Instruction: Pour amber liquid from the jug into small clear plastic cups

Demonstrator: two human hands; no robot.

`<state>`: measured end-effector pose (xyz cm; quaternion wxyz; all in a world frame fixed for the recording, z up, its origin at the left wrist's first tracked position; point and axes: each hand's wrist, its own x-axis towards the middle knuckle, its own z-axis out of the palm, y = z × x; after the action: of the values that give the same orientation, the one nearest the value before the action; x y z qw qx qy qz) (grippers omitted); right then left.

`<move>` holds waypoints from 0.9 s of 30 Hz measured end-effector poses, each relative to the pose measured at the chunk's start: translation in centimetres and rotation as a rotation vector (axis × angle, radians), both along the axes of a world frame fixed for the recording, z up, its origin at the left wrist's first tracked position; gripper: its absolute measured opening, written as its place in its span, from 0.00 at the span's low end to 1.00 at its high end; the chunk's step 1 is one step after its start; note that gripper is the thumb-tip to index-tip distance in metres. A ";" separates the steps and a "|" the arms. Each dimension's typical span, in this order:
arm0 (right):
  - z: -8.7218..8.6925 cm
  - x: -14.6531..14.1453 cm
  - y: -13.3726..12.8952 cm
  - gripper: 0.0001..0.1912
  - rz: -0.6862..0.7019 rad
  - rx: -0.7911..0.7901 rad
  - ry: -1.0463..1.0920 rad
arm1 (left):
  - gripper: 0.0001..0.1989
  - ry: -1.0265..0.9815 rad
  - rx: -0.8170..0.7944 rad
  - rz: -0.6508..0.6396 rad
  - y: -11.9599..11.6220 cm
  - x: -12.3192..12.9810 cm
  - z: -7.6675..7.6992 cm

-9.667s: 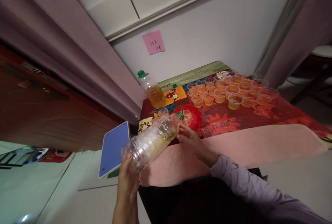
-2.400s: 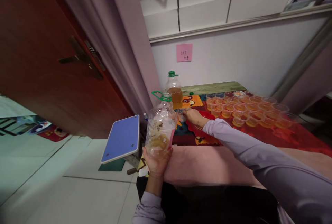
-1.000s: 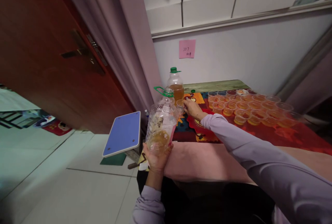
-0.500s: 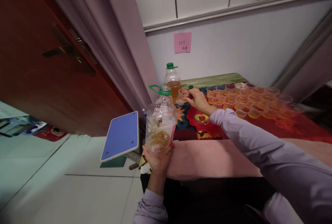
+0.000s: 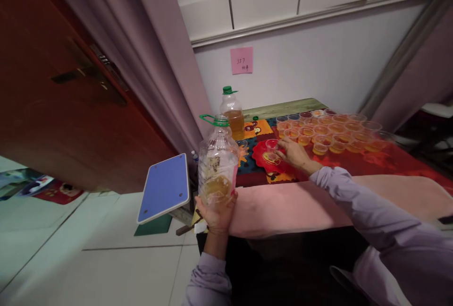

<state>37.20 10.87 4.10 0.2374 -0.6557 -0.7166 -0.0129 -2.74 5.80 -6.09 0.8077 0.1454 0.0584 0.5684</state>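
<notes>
My left hand [image 5: 216,211] is wrapped round the lower part of a large clear plastic jug [image 5: 218,159], upright, capless, with a green handle ring and a little amber liquid in it. With its fingers closed, my right hand [image 5: 295,155] grips a small clear plastic cup [image 5: 272,145] over a red scalloped plate [image 5: 264,157]. A second jug [image 5: 233,119], green-capped and partly filled with amber liquid, stands behind the first. Several cups of amber drink [image 5: 329,131] are grouped at the right of the table. Another clear cup [image 5: 242,144] is partly hidden by the near jug.
A pink cloth [image 5: 300,207] lies along the table's front edge. A loose green cap [image 5: 255,118] rests near the back. Left of the table are a small blue-topped stool [image 5: 165,185] and a brown door [image 5: 63,107]. A pink note [image 5: 242,60] is on the wall.
My right hand has carried the small cup away from the jugs, right and down, over the red plate. My left hand still holds the jug. The view has shifted slightly.
</notes>
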 end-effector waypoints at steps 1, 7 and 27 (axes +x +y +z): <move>-0.3 0.1 -0.3 0.12 -0.006 -0.019 -0.014 | 0.38 -0.003 -0.006 0.010 0.0 0.1 0.0; 0.4 1.1 -2.0 0.31 0.013 0.140 0.108 | 0.35 0.022 -0.069 0.075 -0.4 0.9 1.5; -2.1 -10.0 -6.4 0.35 0.248 -0.122 1.665 | 0.29 0.856 -0.266 0.619 -4.7 4.4 14.8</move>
<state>27.16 4.48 2.00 0.6519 -0.3793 -0.3739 0.5398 1.66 1.06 8.75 0.5181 0.2363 0.4935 0.6574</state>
